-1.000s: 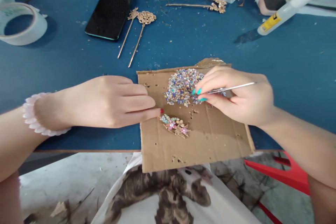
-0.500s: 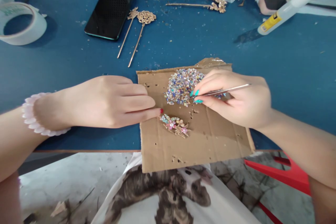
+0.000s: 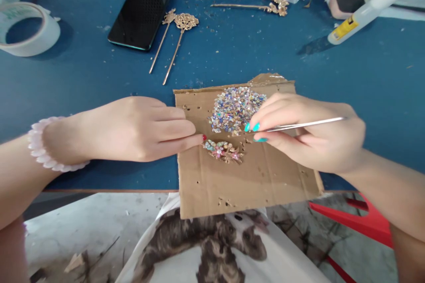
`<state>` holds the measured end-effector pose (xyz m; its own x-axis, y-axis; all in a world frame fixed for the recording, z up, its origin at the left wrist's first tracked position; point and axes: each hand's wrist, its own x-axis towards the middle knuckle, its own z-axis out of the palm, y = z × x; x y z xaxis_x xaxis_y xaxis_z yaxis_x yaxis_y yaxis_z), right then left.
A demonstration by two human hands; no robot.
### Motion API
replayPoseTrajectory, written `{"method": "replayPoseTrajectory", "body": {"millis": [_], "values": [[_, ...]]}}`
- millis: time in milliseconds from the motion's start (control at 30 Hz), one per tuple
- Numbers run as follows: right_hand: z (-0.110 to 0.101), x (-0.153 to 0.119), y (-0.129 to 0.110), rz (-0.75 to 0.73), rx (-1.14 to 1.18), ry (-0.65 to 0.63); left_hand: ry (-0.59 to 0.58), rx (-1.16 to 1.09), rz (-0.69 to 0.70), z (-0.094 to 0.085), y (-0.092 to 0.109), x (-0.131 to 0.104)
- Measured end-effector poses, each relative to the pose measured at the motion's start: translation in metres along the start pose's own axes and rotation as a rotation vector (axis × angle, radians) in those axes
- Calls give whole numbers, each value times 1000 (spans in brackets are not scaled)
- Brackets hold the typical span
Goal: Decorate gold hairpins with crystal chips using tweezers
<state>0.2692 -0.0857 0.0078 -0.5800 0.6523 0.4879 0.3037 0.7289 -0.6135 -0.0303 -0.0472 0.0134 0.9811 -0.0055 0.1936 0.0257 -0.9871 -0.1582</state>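
Observation:
My left hand (image 3: 146, 130) is closed, its fingertips at the left end of a gold hairpin (image 3: 223, 151) decorated with pink flowers and pale stones. Its pin part is hidden in that hand, and the ornament sits just over the cardboard (image 3: 252, 177). My right hand (image 3: 308, 132) pinches metal tweezers (image 3: 308, 124). Their tips point left, close to the lower edge of a pile of small multicoloured stone chips (image 3: 232, 108) and just above the hairpin's ornament. Whether the tips hold a chip is too small to tell.
Beyond the cardboard, two gold hairpins (image 3: 175, 48) lie beside a black phone (image 3: 141, 13). More hairpins (image 3: 245, 6) are at the back. A roll of tape (image 3: 49, 37) sits far left, and a glue bottle (image 3: 365, 13) at the back right.
My right hand with the tweezers has moved right and slightly down, away from the chip pile. The hairpin's ornament has turned a little in my left hand, its right end rising.

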Motion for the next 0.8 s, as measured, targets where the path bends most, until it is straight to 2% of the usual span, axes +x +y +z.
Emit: {"method": "replayPoseTrajectory", "body": {"millis": [233, 800], "values": [[2, 2, -6, -51, 38, -96, -6, -94, -30, 1, 0, -1], [6, -1, -9, -97, 9, -112, 2, -115, -31, 1, -1, 0]]}}
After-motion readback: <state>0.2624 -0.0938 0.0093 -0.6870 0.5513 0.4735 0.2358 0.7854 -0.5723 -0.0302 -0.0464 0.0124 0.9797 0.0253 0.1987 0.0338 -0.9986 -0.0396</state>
